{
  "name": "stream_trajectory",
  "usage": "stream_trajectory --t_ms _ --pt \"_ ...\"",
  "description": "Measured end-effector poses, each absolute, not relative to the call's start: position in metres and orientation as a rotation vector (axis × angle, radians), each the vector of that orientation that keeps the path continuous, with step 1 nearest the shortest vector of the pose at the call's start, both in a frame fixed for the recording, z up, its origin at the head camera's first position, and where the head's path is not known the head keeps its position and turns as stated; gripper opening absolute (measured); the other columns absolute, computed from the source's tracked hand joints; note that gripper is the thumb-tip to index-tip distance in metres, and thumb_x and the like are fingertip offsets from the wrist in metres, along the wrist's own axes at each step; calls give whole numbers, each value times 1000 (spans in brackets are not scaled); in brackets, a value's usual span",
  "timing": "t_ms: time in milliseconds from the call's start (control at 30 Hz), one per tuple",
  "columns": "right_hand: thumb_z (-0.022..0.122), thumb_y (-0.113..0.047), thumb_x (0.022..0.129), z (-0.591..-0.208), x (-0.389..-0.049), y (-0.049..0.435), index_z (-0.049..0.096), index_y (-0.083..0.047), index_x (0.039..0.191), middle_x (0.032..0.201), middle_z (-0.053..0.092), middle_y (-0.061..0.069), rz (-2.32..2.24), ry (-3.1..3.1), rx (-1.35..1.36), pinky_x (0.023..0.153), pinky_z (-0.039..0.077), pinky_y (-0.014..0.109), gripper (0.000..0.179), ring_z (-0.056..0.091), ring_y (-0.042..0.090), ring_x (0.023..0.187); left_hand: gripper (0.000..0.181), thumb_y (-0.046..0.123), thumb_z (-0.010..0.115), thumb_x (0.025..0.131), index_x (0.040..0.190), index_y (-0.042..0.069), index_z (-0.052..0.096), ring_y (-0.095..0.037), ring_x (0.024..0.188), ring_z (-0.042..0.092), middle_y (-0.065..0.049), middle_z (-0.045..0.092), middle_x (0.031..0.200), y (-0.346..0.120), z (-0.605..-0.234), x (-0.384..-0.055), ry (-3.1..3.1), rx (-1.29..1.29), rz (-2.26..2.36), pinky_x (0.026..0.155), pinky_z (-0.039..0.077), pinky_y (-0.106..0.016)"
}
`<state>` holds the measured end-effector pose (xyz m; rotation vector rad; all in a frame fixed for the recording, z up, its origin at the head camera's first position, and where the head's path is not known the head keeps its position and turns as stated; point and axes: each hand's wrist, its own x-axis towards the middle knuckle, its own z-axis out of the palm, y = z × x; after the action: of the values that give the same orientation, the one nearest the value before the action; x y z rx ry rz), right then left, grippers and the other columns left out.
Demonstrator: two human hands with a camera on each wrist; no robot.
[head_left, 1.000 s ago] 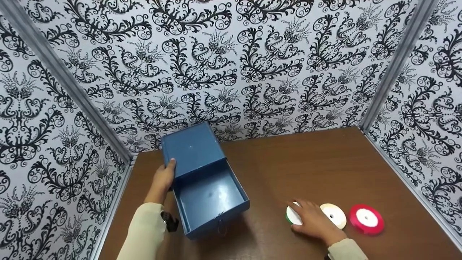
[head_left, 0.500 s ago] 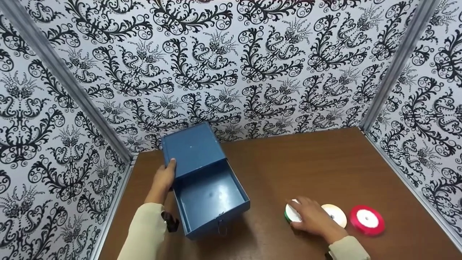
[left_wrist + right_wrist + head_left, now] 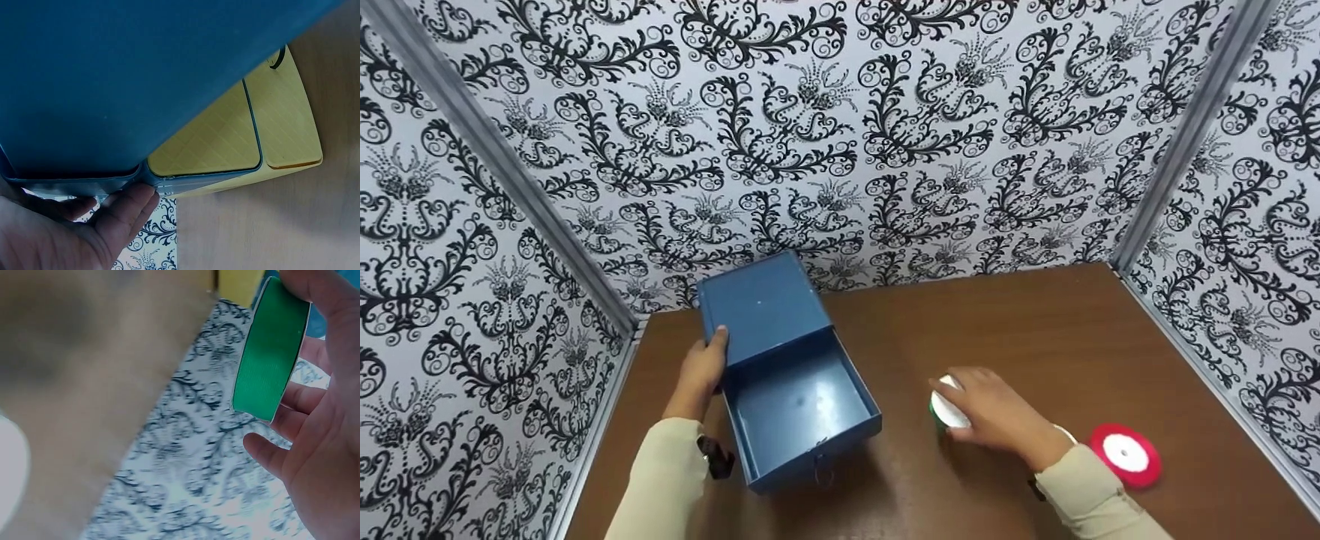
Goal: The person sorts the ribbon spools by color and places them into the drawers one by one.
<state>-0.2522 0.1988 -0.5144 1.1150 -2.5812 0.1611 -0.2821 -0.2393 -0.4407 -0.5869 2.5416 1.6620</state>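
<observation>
On the left of the table in the head view stands a blue drawer box (image 3: pixel 765 307), its front drawer (image 3: pixel 802 405) pulled out with nothing inside. My left hand (image 3: pixel 705 364) grips the box's left side, thumb on the top edge; the left wrist view shows the fingers against that side and yellow panels (image 3: pixel 208 135) on the box. My right hand (image 3: pixel 997 409) holds a spool of green ribbon (image 3: pixel 270 354) by its rim, above the table to the right of the drawer. The spool's white face (image 3: pixel 949 403) shows between the fingers.
A spool of red ribbon (image 3: pixel 1125 455) lies on the brown table (image 3: pixel 960 322) to the right. Another pale spool (image 3: pixel 1066 433) is mostly hidden behind my right wrist. Patterned wall panels (image 3: pixel 840 150) enclose the table at the back and sides.
My right hand has lifted the green ribbon spool and moved it up and left, towards the drawer. The left hand and the drawer box stay in place.
</observation>
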Motion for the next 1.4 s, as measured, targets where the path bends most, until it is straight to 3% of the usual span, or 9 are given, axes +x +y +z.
stream_trajectory --t_ms 267,667,967,1200,1400 --pt "77 -41 65 -461 -271 173 52 -14 129 120 53 15 -7 -2484 1247 93 36 53 74 48 33 112 72 55 30 94 139 -1 29 -38 113 44 -27 36 134 -239 -443 -284 2557 -578 1632 82 45 -50" --pt "72 -47 69 -393 -282 126 48 -20 133 127 50 15 -213 -2382 1333 98 32 52 74 45 31 116 71 54 31 95 138 -2 31 -37 112 44 -27 38 132 -241 -444 -284 2571 -593 1649 84 44 -49" --pt "69 -51 71 -376 -277 87 44 -21 136 130 48 15 -259 -2324 1434 102 28 52 76 43 31 118 74 55 31 94 140 -3 27 -38 117 40 -27 34 137 -239 -446 -280 2567 -581 1633 89 42 -49" --pt "69 -55 70 -375 -278 59 43 -23 137 127 50 11 -322 -2263 1506 102 29 49 79 45 28 115 71 54 31 95 138 -2 30 -36 110 45 -26 38 132 -237 -444 -280 2552 -577 1631 80 45 -44" --pt "66 -59 72 -373 -278 30 40 -25 138 130 47 10 -402 -2257 1576 103 28 48 80 43 27 117 72 53 31 95 139 -4 28 -37 116 41 -27 34 136 -239 -441 -282 2563 -576 1636 88 42 -48"
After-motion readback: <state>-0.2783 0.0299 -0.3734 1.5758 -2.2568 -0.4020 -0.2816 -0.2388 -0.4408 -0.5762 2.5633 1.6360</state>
